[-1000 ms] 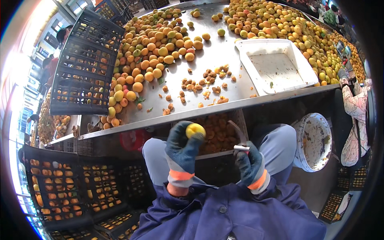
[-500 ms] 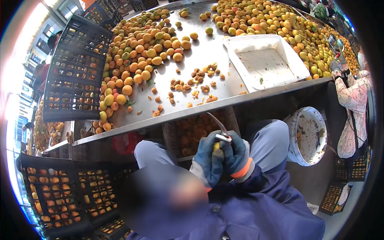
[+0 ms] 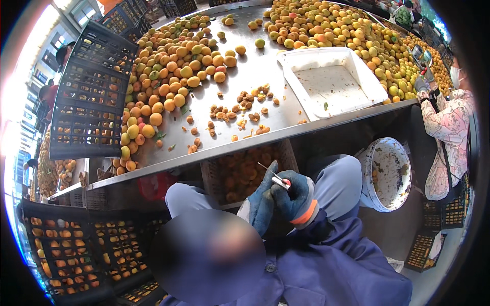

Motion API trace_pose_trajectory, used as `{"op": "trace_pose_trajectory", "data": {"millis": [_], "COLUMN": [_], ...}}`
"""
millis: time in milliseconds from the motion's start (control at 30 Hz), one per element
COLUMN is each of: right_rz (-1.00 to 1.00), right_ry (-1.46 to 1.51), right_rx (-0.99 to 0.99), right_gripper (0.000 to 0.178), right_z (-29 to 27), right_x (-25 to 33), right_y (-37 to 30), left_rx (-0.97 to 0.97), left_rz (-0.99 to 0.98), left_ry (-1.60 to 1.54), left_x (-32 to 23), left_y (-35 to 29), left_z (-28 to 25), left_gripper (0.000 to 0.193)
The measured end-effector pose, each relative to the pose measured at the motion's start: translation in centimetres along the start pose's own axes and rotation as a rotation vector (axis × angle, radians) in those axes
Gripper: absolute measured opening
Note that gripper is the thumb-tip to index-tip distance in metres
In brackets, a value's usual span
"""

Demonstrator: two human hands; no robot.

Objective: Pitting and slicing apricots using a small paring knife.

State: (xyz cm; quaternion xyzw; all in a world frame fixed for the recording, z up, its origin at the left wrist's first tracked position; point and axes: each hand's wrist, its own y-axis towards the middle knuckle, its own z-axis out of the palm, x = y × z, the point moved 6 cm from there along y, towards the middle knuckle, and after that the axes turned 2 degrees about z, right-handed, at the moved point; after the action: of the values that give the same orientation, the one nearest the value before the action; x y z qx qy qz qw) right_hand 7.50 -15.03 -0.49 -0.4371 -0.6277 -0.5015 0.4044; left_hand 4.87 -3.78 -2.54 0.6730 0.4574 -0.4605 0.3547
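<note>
Over my lap, my gloved right hand (image 3: pixel 295 199) grips a small knife (image 3: pixel 280 181) with a white handle and a thin blade that points up and left. A small red spot shows beside the handle; I cannot tell what it is. Close against it is my gloved left hand (image 3: pixel 262 204), seen edge-on with its fingers together and the tips near the blade. Whatever lies in its palm is hidden. Below the table edge, between my knees, a crate (image 3: pixel 208 176) holds orange fruit halves.
The metal table (image 3: pixel 250 69) bears heaps of apricots (image 3: pixel 178 66), a group of pits (image 3: pixel 245 99) and a white tray (image 3: pixel 334 104). A black crate (image 3: pixel 92 92) leans at the left. Beside my right knee stands a white bucket (image 3: pixel 371 178). Another person (image 3: pixel 446 122) works at the right.
The hands have shifted slightly, and the knife blade has turned further left. The yellow fruit seen between my hands earlier is out of sight. My view has moved a little.
</note>
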Motion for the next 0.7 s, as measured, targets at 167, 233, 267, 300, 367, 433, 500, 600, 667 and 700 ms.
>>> {"op": "trace_pose_trajectory", "data": {"millis": [167,233,267,300,367,433,500,600,667,700], "right_rz": [-0.151,-0.157,-0.162,-0.162,-0.287,-0.324,-0.363,-0.478,0.009,0.011], "right_ry": [-0.134,-0.174,-0.213,-0.211,-0.277,-0.272,-0.265,-0.281,0.120,0.120], "right_rx": [-0.027,-0.022,-0.018,-0.014,-0.036,-0.001,0.036,0.149,0.050,0.051], "right_gripper": [0.018,0.019,0.021,0.021,0.022,0.022,0.022,0.019,0.016,0.016], "right_z": [0.2,0.4,0.5,0.6,0.9,1.0,1.1,1.7,1.1,1.2], "right_x": [0.9,1.1,1.2,1.1,1.8,2.0,2.0,2.2,-0.7,-0.9], "right_y": [0.3,0.5,0.5,0.6,0.7,1.0,1.5,1.2,0.8,0.8], "left_rx": [-0.077,-0.131,-0.194,-0.258,-0.259,-0.252,-0.178,0.021,-0.011,-0.048], "left_rz": [0.004,0.038,-0.009,-0.059,-0.046,-0.033,0.081,-0.487,-0.388,-0.288], "left_ry": [-0.137,-0.043,-0.156,-0.269,-0.266,-0.265,-0.199,-1.805,-1.469,-1.131], "left_x": [1.0,1.0,1.3,1.6,1.9,1.6,0.3,4.2,3.1,1.6], "left_y": [0.0,0.2,0.2,0.1,0.3,0.5,0.6,0.0,0.1,0.4], "left_z": [0.0,0.5,0.3,0.2,0.6,0.4,0.0,2.7,1.6,0.3], "left_gripper": [0.048,0.045,0.043,0.041,0.041,0.041,0.041,0.042,0.044,0.046]}}
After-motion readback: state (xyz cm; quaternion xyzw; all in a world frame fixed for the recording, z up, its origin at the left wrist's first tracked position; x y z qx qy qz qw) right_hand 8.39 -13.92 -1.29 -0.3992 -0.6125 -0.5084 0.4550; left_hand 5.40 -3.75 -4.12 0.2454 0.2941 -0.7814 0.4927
